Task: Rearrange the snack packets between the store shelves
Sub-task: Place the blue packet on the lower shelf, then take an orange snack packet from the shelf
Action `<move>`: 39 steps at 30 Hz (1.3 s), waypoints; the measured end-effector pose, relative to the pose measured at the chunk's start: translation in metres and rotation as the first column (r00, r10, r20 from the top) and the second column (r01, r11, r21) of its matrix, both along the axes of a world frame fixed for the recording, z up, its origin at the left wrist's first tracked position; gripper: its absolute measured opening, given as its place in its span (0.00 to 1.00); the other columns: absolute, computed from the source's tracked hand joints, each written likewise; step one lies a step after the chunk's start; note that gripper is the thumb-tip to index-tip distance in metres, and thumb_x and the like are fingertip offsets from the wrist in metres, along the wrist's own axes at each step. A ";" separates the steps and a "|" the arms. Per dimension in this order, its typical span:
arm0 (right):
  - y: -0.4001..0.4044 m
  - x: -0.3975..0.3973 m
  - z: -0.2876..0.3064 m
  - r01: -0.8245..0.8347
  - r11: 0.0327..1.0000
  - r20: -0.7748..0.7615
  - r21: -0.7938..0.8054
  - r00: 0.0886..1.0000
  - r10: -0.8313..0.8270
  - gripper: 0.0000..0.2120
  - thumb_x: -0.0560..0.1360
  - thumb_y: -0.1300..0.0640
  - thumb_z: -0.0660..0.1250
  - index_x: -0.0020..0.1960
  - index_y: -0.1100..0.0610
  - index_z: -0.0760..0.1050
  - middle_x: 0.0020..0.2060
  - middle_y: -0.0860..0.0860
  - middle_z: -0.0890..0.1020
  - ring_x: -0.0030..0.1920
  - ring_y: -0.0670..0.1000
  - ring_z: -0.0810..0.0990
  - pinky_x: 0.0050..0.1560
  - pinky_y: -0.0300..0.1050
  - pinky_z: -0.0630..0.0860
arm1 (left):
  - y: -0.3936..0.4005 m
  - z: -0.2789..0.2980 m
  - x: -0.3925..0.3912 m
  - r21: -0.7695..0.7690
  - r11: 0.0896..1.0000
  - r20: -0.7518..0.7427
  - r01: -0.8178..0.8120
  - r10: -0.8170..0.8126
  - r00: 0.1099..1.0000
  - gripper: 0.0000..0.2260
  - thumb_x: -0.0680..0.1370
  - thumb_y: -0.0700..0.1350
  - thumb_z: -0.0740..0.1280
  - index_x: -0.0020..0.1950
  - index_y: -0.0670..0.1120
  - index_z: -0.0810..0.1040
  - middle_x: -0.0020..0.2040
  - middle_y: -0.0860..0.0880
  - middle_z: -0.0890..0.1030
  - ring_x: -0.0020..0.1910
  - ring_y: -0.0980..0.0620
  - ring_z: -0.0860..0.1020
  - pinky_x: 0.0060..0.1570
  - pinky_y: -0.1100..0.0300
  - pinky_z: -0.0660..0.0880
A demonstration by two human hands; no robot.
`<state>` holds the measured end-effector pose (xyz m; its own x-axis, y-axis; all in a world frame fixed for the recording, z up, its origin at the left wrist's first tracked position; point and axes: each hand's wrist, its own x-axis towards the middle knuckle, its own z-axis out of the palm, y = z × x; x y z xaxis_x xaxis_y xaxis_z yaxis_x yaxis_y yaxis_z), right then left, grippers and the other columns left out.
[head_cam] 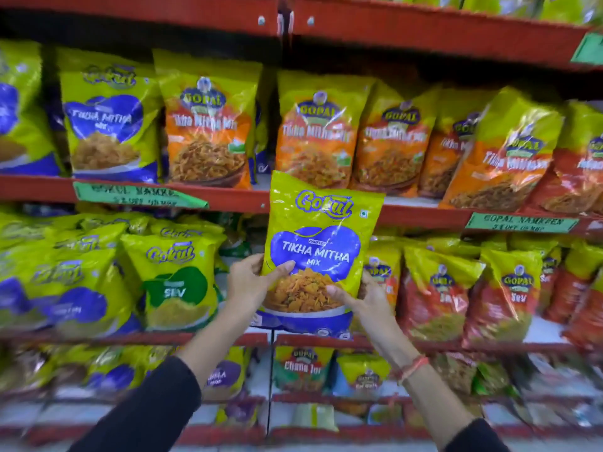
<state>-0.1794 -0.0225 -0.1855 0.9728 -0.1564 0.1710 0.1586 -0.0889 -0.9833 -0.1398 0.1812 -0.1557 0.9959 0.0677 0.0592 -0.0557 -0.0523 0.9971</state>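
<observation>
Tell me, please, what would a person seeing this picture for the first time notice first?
First, the yellow-green Gokul Tikha Mitha Mix packet, held upright at centre by the left hand and the right hand. Next, the row of orange Gopal packets on the red shelf behind it. A green Gokul Sev packet stands on the shelf below, to the left.

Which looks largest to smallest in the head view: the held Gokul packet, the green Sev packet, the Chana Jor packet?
1. Held Gokul packet, gripped by the left hand and right hand; it is nearest the camera, so partly inflated.
2. Green Sev packet.
3. Chana Jor packet, partly hidden.
</observation>
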 end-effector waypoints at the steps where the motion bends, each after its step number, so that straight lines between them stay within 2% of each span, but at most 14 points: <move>1: 0.008 0.001 -0.016 -0.005 1.000 -0.052 -0.007 0.999 0.005 0.30 0.62 0.46 0.80 0.60 0.56 0.78 0.56 0.54 0.86 0.59 0.57 0.83 0.61 0.58 0.78 | 0.006 -0.015 0.000 0.000 1.000 -0.063 -0.018 0.018 0.998 0.06 0.65 0.45 0.78 0.39 0.47 0.84 0.36 0.51 0.86 0.39 0.52 0.82 0.48 0.49 0.81; 5: 0.019 0.015 -0.052 -0.042 0.999 -0.237 0.003 0.971 0.042 0.15 0.70 0.64 0.75 0.56 0.61 0.79 0.49 0.53 0.87 0.50 0.52 0.85 0.55 0.52 0.79 | 0.021 -0.057 0.013 -0.042 0.997 -0.282 -0.064 0.050 0.958 0.13 0.66 0.42 0.78 0.46 0.37 0.84 0.32 0.51 0.85 0.30 0.55 0.78 0.32 0.63 0.78; 10: 0.027 0.055 -0.073 -0.090 0.992 -0.435 0.092 0.892 0.121 0.11 0.72 0.63 0.73 0.54 0.58 0.80 0.52 0.57 0.85 0.49 0.52 0.83 0.47 0.39 0.82 | 0.030 -0.086 0.053 -0.126 0.987 -0.531 -0.095 0.014 0.848 0.10 0.68 0.41 0.76 0.44 0.36 0.81 0.49 0.36 0.82 0.20 0.56 0.79 0.22 0.62 0.78; 13: 0.030 0.085 -0.079 -0.036 0.992 -0.521 0.125 0.848 0.096 0.16 0.73 0.62 0.73 0.60 0.64 0.79 0.57 0.60 0.83 0.52 0.56 0.83 0.55 0.53 0.82 | 0.031 -0.096 0.083 -0.120 0.986 -0.584 -0.116 0.025 0.812 0.20 0.70 0.43 0.75 0.56 0.32 0.78 0.47 0.37 0.82 0.27 0.49 0.80 0.29 0.55 0.79; 15: 0.031 0.100 -0.085 -0.004 0.991 -0.586 0.132 0.806 0.081 0.18 0.74 0.60 0.72 0.61 0.66 0.78 0.54 0.59 0.84 0.45 0.54 0.84 0.41 0.48 0.84 | 0.033 -0.104 0.098 -0.130 0.987 -0.627 -0.098 -0.005 0.779 0.21 0.72 0.43 0.73 0.59 0.32 0.76 0.38 0.40 0.82 0.30 0.49 0.79 0.36 0.54 0.78; 17: 0.032 0.115 -0.093 0.017 0.992 -0.654 0.126 0.753 0.070 0.22 0.72 0.57 0.74 0.61 0.68 0.76 0.53 0.60 0.84 0.44 0.54 0.83 0.37 0.46 0.83 | 0.033 -0.110 0.112 -0.119 0.992 -0.660 -0.050 -0.041 0.750 0.13 0.74 0.41 0.70 0.54 0.36 0.76 0.24 0.47 0.80 0.22 0.52 0.79 0.27 0.60 0.77; 19: 0.029 0.126 -0.106 0.027 0.996 -0.688 0.087 0.724 0.040 0.34 0.65 0.49 0.79 0.61 0.70 0.76 0.58 0.63 0.83 0.54 0.58 0.84 0.52 0.57 0.82 | 0.035 -0.119 0.118 -0.119 0.993 -0.682 -0.015 -0.071 0.728 0.06 0.76 0.40 0.68 0.44 0.38 0.75 0.17 0.51 0.77 0.15 0.58 0.76 0.18 0.65 0.73; 22: 0.012 0.144 -0.154 -0.036 0.999 -0.662 -0.036 0.749 0.003 0.54 0.47 0.33 0.81 0.57 0.73 0.76 0.47 0.56 0.83 0.49 0.54 0.82 0.52 0.50 0.78 | 0.040 -0.130 0.120 -0.110 0.994 -0.709 0.012 -0.088 0.699 0.07 0.75 0.39 0.69 0.39 0.40 0.73 0.18 0.51 0.78 0.17 0.58 0.76 0.17 0.64 0.74; 24: 0.018 0.141 -0.136 -0.077 0.996 -0.691 -0.051 0.722 0.021 0.50 0.52 0.32 0.79 0.55 0.73 0.76 0.49 0.60 0.83 0.50 0.58 0.83 0.53 0.54 0.79 | 0.045 -0.131 0.119 -0.078 0.996 -0.714 0.048 -0.089 0.694 0.08 0.74 0.39 0.71 0.41 0.41 0.72 0.23 0.49 0.79 0.19 0.56 0.77 0.18 0.65 0.74; 28: 0.050 0.118 -0.048 -0.226 0.942 -0.639 -0.249 0.769 0.015 0.29 0.76 0.46 0.68 0.62 0.71 0.73 0.60 0.59 0.80 0.61 0.56 0.79 0.67 0.54 0.72 | 0.053 -0.109 0.117 0.121 0.983 -0.630 0.139 -0.033 0.776 0.11 0.72 0.39 0.73 0.35 0.45 0.72 0.32 0.45 0.75 0.30 0.52 0.75 0.33 0.60 0.70; 30: 0.058 0.115 -0.015 -0.287 0.908 -0.566 -0.304 0.821 0.070 0.20 0.77 0.48 0.67 0.57 0.64 0.78 0.55 0.55 0.81 0.57 0.50 0.79 0.61 0.41 0.74 | 0.061 -0.084 0.116 0.158 0.972 -0.541 0.174 -0.062 0.839 0.09 0.73 0.41 0.72 0.51 0.39 0.79 0.44 0.41 0.81 0.44 0.51 0.75 0.41 0.60 0.70; 32: 0.063 0.120 0.019 -0.305 0.910 -0.458 -0.281 0.876 0.152 0.26 0.77 0.50 0.67 0.68 0.67 0.72 0.66 0.56 0.77 0.66 0.49 0.75 0.64 0.36 0.71 | 0.070 -0.050 0.116 0.140 0.970 -0.452 0.198 -0.115 0.885 0.18 0.73 0.42 0.71 0.61 0.37 0.76 0.51 0.39 0.81 0.47 0.49 0.78 0.42 0.61 0.72; 35: 0.076 0.127 0.083 -0.315 0.910 -0.231 -0.270 0.939 0.256 0.25 0.77 0.56 0.68 0.71 0.63 0.70 0.67 0.53 0.77 0.61 0.42 0.76 0.57 0.25 0.71 | 0.084 0.017 0.115 0.120 0.966 -0.276 0.231 -0.191 0.942 0.18 0.74 0.42 0.70 0.62 0.38 0.77 0.52 0.41 0.83 0.44 0.52 0.82 0.48 0.64 0.75; 39: 0.091 0.150 0.134 -0.223 0.922 0.007 -0.318 0.971 0.237 0.27 0.75 0.54 0.71 0.72 0.61 0.71 0.66 0.51 0.78 0.55 0.36 0.81 0.62 0.34 0.75 | 0.111 0.086 0.124 0.130 0.991 0.060 0.041 -0.049 0.997 0.07 0.73 0.41 0.71 0.49 0.43 0.82 0.45 0.42 0.84 0.36 0.57 0.85 0.41 0.65 0.80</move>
